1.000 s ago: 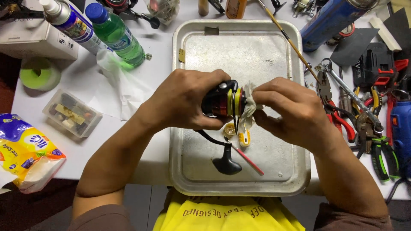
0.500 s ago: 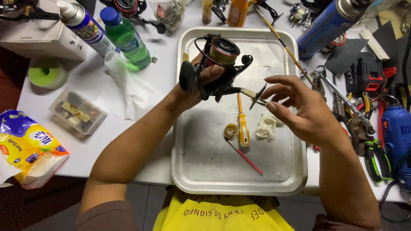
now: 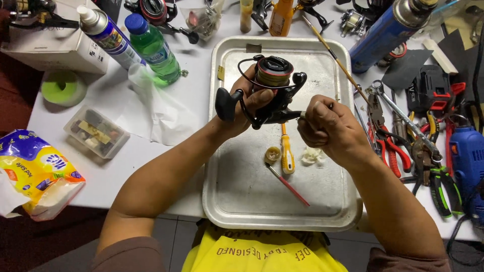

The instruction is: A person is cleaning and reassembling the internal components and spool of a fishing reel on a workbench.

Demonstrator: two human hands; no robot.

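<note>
Spinning reel [image 3: 269,88], black with a bronze spool, held above the metal tray [image 3: 330,211]. The left hand [image 3: 249,103] closes its grip round the reel's body; the right hand [image 3: 327,126] is pinched shut on the side near the foot — what it pinches cannot be told. The reel looks rigid, fairly heavy and possibly greasy — best held by the body, not the thin bail wire. Below lie a yellow screwdriver [image 3: 287,153], a small cap [image 3: 273,154] and a red brush [image 3: 288,185]; pliers [image 3: 390,151] rest on the tabletop [image 3: 151,151].

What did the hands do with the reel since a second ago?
The left hand lifted the reel off the tray. The right hand let go of the white wad, now on the tray, and pinches the reel's side. The screwdriver and brush stayed.
</note>
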